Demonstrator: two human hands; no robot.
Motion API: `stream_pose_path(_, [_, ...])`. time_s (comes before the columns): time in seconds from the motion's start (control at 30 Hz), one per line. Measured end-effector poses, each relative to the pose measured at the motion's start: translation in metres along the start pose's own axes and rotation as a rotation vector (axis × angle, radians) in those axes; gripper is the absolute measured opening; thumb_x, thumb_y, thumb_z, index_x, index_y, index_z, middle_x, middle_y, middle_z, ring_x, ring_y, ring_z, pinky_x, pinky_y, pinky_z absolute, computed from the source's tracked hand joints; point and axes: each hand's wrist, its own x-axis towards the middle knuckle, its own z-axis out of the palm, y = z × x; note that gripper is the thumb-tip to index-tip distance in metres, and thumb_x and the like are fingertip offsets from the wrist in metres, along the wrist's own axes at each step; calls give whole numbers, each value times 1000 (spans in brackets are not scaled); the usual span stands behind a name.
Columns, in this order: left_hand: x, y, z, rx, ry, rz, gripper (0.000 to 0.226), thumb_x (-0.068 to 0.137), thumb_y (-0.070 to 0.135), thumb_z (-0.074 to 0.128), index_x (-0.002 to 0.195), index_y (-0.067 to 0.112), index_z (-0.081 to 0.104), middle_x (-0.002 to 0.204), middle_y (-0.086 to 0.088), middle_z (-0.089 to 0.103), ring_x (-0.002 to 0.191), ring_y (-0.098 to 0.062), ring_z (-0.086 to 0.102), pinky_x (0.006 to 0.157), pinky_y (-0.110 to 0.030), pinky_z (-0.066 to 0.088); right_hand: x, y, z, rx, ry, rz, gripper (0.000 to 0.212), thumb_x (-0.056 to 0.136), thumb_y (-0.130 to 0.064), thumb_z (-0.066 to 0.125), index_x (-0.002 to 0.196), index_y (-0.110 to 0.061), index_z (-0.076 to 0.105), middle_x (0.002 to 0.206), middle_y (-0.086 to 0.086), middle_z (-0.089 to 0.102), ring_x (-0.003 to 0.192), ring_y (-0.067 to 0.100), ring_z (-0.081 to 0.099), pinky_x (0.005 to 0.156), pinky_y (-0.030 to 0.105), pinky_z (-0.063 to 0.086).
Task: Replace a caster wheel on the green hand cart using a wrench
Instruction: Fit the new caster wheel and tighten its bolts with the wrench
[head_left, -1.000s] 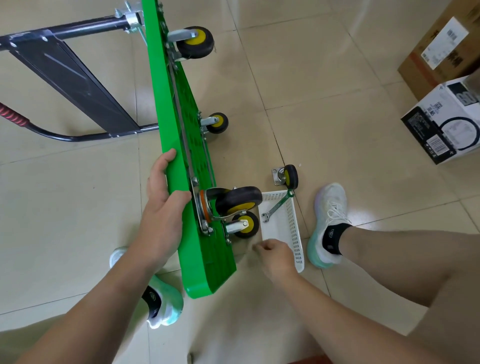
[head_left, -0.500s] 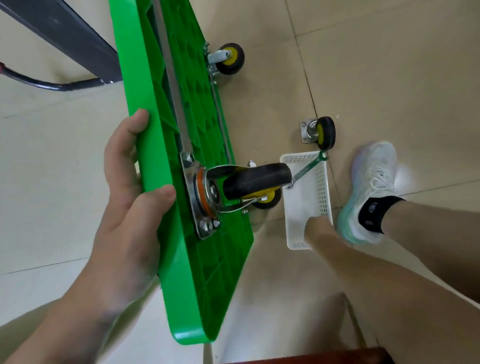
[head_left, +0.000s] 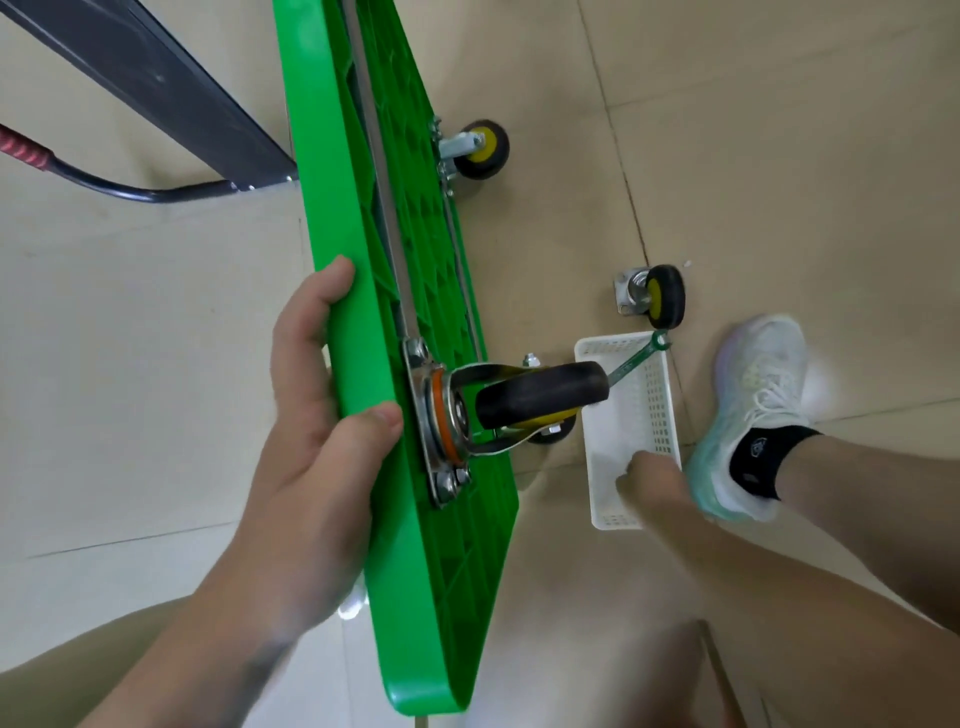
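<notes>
Reaches deeper into white plastic basket with right hand, grip unreadable; clamps upended green plastic cart with left hand. Leaves green wrench across basket's far corner; risks cart toppling from a one-handed hold.

1. Green cart: one, tipped on edge.
2. Caster wheels: four. Three are bolted to the cart: near wheel, half-hidden wheel behind it, far wheel. One loose caster sits on the floor.
3. Wrench: one.
4. White basket: one.
5. Hands: two, left hand and right hand.
6. Shoes: two. White shoe is in clear view; second shoe is only a sliver under the cart.
7. Black handle frame: one.
</notes>
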Motion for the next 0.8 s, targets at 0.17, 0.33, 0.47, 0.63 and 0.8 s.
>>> stream_pose_path(0.17, [4,15,-2,32,15,-109,77,66,36,57,138,60,41,145,-10,51,117,-48,56,93,-66,52,-39,-34,-70,218,94,-104,30,104,-23,40,97,-8,64,95,13,66,90,35,64,73,34,49])
stream_pose_path(0.33, [1,27,-3,83,11,-134,77,64,43,57,135,66,40,145,-11,50,124,-41,57,107,-69,44,-107,-70,-155,441,169,-260,28,101,-32,44,105,-19,69,95,8,71,84,25,66,78,35,52])
stream_pose_path(0.47, [2,35,-9,144,-50,-135,73,73,32,60,135,66,39,147,-2,48,122,-26,60,105,-57,50,-168,-100,-211,484,68,-497,11,87,-32,61,97,-29,65,82,-7,73,73,14,73,81,39,59])
stream_pose_path(0.63, [9,39,-17,160,-116,-159,74,71,26,62,127,70,41,148,3,46,117,-27,64,92,-43,56,-207,-147,-227,509,-209,-619,10,85,-30,70,91,-24,75,78,-5,74,71,8,71,76,29,61])
stream_pose_path(0.8, [19,33,-22,190,-155,-138,75,66,35,63,123,76,38,130,31,40,106,4,60,79,-15,52,-200,-185,-202,375,-269,-656,10,92,-28,64,95,-31,73,90,2,73,81,13,65,79,29,56])
